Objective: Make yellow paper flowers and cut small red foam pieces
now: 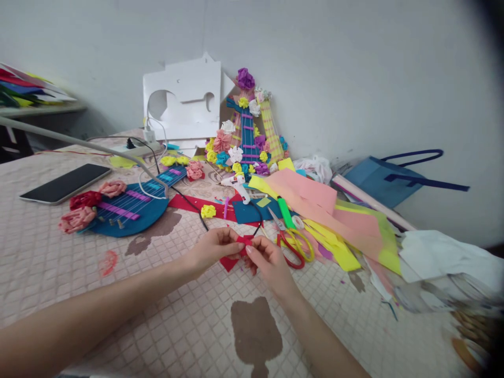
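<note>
My left hand (223, 245) and my right hand (268, 260) meet at the middle of the table, both closed on a small piece of red crepe paper (244, 241). Thumbs and fingertips pinch it from either side; part of it is hidden behind them. Below my left fingers a red pointed scrap (228, 263) shows on the cloth. Just right of my right hand lie scissors (294, 244) with red and yellow handles. A white glue gun (238, 186) stands beyond my hands, and a yellow paper flower (208, 211) lies nearer.
A blue paper guitar (132, 210) with paper roses and a tablet (66, 184) lie at left. Decorated paper guitars (248, 131) lean on the wall. Pink and yellow crepe sheets (303, 191) spread at right, near a blue bag (384, 181). Cables cross the back left, by a power strip (144, 149).
</note>
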The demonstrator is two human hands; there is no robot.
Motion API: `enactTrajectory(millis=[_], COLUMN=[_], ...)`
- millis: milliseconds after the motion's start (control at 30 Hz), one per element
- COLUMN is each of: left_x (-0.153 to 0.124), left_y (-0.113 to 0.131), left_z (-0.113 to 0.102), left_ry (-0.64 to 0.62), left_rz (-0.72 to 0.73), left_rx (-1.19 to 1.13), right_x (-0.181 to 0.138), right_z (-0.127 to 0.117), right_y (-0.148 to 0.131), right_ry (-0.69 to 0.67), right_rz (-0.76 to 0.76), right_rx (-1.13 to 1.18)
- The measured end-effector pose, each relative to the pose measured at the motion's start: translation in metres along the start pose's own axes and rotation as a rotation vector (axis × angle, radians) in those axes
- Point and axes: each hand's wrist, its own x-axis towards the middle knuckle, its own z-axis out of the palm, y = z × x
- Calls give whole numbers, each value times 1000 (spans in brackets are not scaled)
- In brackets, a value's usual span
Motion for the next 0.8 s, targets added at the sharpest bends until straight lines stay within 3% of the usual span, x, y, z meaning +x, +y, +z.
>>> enactTrajectory(millis=[800], left_x=[-1], left_y=[-1], left_z=[0], left_ry=[10], left_rz=[19], left_rx=[104], right_x=[1], right_z=[-5], right_y=[-5], right_ry=[36], right_rz=[34], right_rx=[-40])
